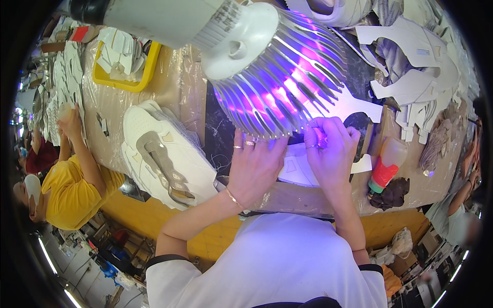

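Observation:
White cut shoe-upper pieces (298, 167) lie on a dark board in front of me, lit violet by a finned lamp (280, 77) hanging over them. My left hand (257, 167), with rings and a bracelet, reaches under the lamp's rim. Its fingers are stretched out and apart at the pieces, the tips hidden by the lamp. My right hand (333, 151) is closed just right of the lamp's lower rim, thumb and fingers pinched together over the same pieces. What the pinch holds is too small to make out.
Stacked white shoe uppers (167, 154) lie left, a yellow tray (123, 84) of cut pieces behind them. To the right are a bottle with a red band (385, 167), a dark crumpled cloth (395, 194) and more white pieces (411, 92). A person in yellow (77, 190) works at left.

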The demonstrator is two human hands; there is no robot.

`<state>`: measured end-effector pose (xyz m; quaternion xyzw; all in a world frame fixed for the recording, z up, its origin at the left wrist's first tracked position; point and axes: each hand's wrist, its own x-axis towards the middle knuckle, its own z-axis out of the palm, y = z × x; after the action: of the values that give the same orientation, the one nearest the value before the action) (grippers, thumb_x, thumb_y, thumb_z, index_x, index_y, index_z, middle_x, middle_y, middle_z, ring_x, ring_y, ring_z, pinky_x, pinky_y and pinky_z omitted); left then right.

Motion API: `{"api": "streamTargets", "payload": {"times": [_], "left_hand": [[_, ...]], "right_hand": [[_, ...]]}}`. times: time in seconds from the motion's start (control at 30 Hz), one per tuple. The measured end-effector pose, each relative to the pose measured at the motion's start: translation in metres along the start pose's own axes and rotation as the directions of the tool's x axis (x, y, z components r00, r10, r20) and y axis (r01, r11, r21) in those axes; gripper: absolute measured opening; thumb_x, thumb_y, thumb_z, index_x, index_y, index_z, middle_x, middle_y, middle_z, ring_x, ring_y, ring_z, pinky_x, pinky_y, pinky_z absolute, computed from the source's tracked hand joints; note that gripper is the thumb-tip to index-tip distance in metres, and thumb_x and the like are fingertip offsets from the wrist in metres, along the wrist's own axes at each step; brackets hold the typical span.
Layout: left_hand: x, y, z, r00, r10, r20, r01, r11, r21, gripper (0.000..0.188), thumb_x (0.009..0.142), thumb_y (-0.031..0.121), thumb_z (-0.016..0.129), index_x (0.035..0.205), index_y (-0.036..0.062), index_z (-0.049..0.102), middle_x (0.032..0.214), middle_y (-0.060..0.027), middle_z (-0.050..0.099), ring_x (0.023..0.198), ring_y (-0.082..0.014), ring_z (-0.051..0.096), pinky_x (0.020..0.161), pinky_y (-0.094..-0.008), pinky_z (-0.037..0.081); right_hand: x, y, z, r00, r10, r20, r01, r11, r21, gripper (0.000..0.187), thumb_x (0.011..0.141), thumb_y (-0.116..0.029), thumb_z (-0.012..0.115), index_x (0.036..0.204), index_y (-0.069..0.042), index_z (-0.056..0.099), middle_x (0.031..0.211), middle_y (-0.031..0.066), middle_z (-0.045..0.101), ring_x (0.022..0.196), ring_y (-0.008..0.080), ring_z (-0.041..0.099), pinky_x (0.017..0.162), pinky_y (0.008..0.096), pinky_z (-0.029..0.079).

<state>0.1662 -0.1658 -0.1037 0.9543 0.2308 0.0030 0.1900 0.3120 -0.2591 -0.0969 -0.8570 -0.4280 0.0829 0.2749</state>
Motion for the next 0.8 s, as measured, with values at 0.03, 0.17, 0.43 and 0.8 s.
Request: {"api": "streamTargets", "payload": {"times": [0.03,0.17,0.43,0.8], "left_hand": [[0.002,-0.001,-0.003,1.0,-0.009,0.0,0.009,0.998,-0.06,0.05,0.089,0.018,0.062,0.138,0.0163,0.052,0.152,-0.0242,0.031,0.14,-0.0432,0.031,0.113,-0.0572,0.026],[0.019,0.002,-0.012,1.0,-0.016,-0.019,0.012,0.976,-0.217,0.047,0.086,0.016,0.063,0.132,0.0142,0.054,0.151,-0.0238,0.033,0.14,-0.0423,0.032,0.113,-0.0557,0.025],[0.025,0.019,-0.008,0.992,-0.078,-0.099,0.049,0.962,-0.267,0.04,0.081,0.011,0.065,0.12,0.0098,0.059,0.148,-0.0229,0.037,0.14,-0.0406,0.032,0.114,-0.0528,0.023],[-0.011,0.023,0.016,0.998,0.018,-0.053,-0.028,0.98,-0.196,0.055,0.088,0.024,0.067,0.138,0.0057,0.052,0.152,-0.0149,0.041,0.143,-0.0322,0.035,0.116,-0.0518,0.023]], "right_hand": [[0.0,0.0,0.0,1.0,-0.007,-0.009,0.007,1.0,-0.006,0.014,0.082,-0.013,0.073,0.093,-0.008,0.066,0.081,0.0022,0.06,0.068,0.0184,0.054,0.077,0.0352,0.032],[-0.001,0.001,0.002,1.0,-0.007,-0.021,0.006,0.999,-0.049,0.011,0.083,-0.016,0.071,0.091,-0.012,0.065,0.08,0.0001,0.061,0.072,0.019,0.056,0.078,0.0378,0.033],[-0.006,0.002,0.005,0.998,-0.003,-0.069,-0.001,0.999,-0.053,0.008,0.085,-0.018,0.07,0.09,-0.015,0.064,0.082,-0.0013,0.061,0.077,0.0182,0.058,0.08,0.0393,0.033],[-0.004,0.004,0.004,1.0,0.002,-0.031,-0.003,0.999,-0.033,0.008,0.086,-0.02,0.069,0.091,-0.015,0.065,0.083,-0.0021,0.061,0.079,0.0164,0.058,0.081,0.0391,0.033]]}}
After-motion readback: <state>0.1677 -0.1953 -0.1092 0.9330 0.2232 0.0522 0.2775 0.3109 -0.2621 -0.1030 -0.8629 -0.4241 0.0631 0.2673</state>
